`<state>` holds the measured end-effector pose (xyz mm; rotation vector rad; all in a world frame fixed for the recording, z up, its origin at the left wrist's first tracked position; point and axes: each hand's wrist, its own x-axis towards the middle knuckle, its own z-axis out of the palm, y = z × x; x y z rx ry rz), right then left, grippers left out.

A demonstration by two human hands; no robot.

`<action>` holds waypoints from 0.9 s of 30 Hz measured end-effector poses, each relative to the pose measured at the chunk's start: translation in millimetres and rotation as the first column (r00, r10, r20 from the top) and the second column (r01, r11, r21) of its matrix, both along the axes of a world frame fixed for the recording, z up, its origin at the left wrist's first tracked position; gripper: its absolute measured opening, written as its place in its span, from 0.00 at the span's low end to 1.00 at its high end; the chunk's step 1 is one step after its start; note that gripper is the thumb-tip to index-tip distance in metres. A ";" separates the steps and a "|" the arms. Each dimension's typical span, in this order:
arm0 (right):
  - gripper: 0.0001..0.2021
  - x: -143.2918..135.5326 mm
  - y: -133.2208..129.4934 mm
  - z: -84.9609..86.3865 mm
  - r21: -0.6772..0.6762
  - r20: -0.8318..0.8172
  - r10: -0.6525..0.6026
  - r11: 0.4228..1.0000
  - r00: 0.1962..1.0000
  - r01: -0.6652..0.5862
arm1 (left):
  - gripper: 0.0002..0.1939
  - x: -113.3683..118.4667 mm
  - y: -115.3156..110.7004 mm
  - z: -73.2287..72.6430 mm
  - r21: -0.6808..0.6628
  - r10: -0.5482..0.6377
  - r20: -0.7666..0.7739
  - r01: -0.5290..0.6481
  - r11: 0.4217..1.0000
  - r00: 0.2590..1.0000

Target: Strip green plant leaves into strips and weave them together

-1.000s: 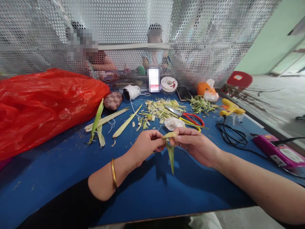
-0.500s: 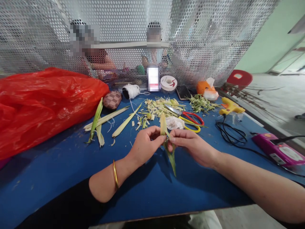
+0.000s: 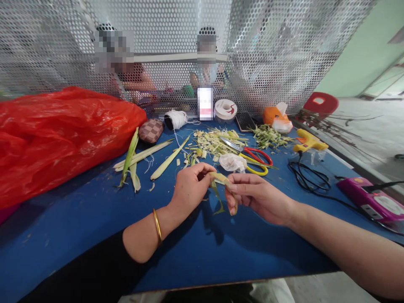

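Note:
Between my hands, above the blue table (image 3: 189, 261), a pale green corn husk strip (image 3: 220, 178) is bent over in an arch. My left hand (image 3: 193, 185) pinches its left end, and a thin green piece dangles below. The strip's other end is gripped by the closed fingers of my right hand (image 3: 257, 195). Just beyond lie a crumpled white tissue (image 3: 232, 163) and scissors (image 3: 257, 155) with one red and one yellow handle. Several uncut husk leaves (image 3: 170, 162) rest to the left, and a heap of husk scraps (image 3: 211, 141) lies behind.
A big red plastic bag (image 3: 66, 143) fills the left side. Along the back stand white thread (image 3: 176, 120), a lit phone (image 3: 205, 104) and a ribbon spool (image 3: 225, 109). To the right are a yellow glue gun (image 3: 311, 142) and a purple power strip (image 3: 372, 198) with black cable.
The husk strip, which stood upright with its tip pointing down, is now bent sideways between my hands. My right hand has turned slightly and the hands are a little farther apart.

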<state>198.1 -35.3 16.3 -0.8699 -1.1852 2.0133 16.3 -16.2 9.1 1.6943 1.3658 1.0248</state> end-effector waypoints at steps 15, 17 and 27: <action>0.09 13.3 -6.7 23.3 0.008 -0.186 0.128 0.992 0.974 -0.129 | 0.06 -7.9 14.1 -11.4 0.020 0.099 -0.041 -0.098 0.995 0.994; 0.11 17.7 -8.6 27.1 0.024 -0.180 0.147 0.989 0.973 -0.145 | 0.06 -10.0 17.2 -15.2 0.021 0.102 -0.042 -0.101 0.995 0.994; 0.12 42.4 9.4 39.3 0.323 0.101 0.013 0.945 0.995 -0.045 | 0.07 -6.7 18.8 -13.1 -0.276 0.102 0.270 -0.025 0.961 0.957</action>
